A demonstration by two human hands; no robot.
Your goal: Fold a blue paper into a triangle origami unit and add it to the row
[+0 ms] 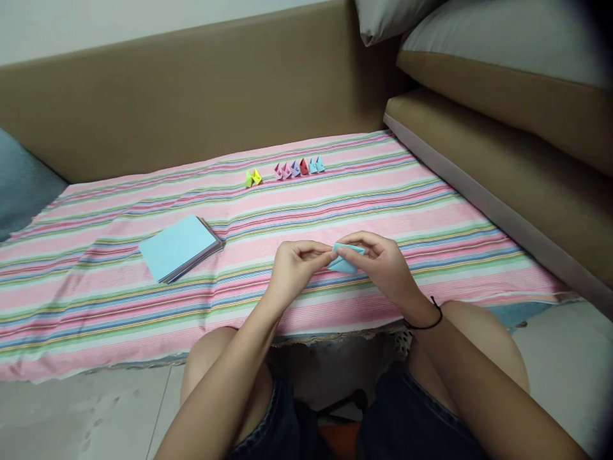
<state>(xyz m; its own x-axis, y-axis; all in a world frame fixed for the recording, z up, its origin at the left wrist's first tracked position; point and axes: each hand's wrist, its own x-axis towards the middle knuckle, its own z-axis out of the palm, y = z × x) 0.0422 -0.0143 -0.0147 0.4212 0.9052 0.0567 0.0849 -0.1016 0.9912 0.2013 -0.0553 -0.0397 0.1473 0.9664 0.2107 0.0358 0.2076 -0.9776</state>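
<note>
A small piece of folded light-blue paper (345, 263) is held up between my two hands, just above the striped cloth. My left hand (299, 259) pinches its left corner with thumb and forefinger. On the other side my right hand (378, 259) grips it, thumb across the near face and fingers behind. Farther back stands a row of small folded paper figures (295, 168) in pink, purple, red and light blue. Left of them are two yellow-green folded figures (253, 178). A stack of paper sheets (181, 248), light blue on top, lies to the left of my hands.
The pink striped cloth (143, 306) covers the low seat before my knees. A brown backrest (205, 96) runs along the far side. Large cushions (498, 128) are piled at the right, and a blue-grey cushion (23, 179) sits at the far left.
</note>
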